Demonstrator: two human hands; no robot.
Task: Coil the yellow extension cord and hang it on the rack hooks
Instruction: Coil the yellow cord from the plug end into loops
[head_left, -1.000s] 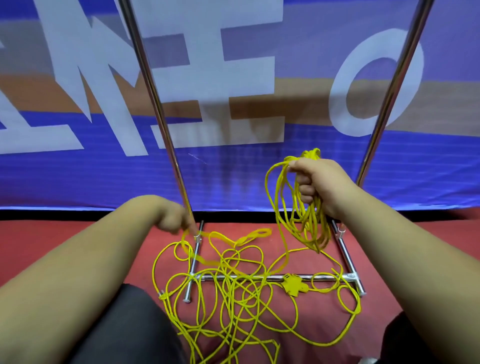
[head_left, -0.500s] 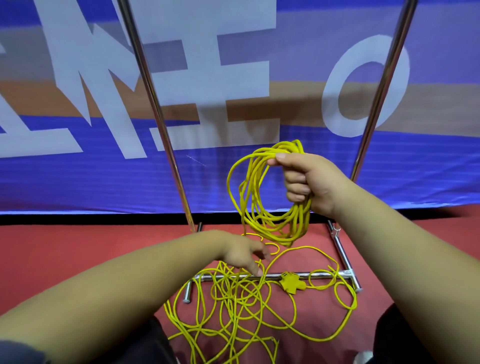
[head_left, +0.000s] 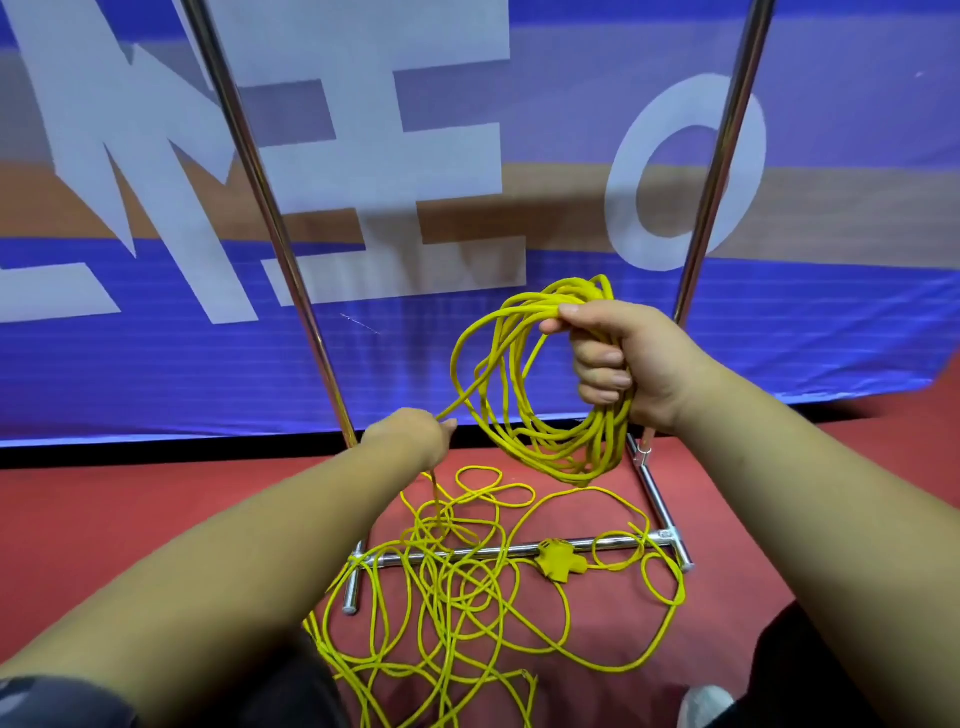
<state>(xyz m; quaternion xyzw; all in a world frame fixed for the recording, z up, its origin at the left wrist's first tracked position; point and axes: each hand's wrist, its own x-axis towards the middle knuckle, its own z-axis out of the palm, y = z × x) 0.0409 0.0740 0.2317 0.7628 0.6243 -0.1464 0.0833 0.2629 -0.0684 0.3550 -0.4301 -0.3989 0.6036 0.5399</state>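
Note:
My right hand (head_left: 618, 358) grips a bundle of several loops of the yellow extension cord (head_left: 524, 431), held up in front of the rack. One strand runs taut from that bundle down-left to my left hand (head_left: 410, 436), which pinches it just above the floor. The rest of the cord (head_left: 457, 597) lies in a loose tangle on the red floor, draped over the rack's base bar (head_left: 613, 544). A yellow plug head (head_left: 558, 561) rests by that bar. The rack's hooks are out of view.
Two chrome rack uprights rise at the left (head_left: 270, 228) and the right (head_left: 717, 171). A blue banner with white letters (head_left: 156, 338) hangs close behind. The rack feet (head_left: 352, 597) stick out toward me. My knees and a shoe (head_left: 706, 706) sit at the bottom edge.
My left hand rose from the floor tangle, pulling a strand up taut toward the bundle. My right hand kept the bundle raised, and its loops hang wider.

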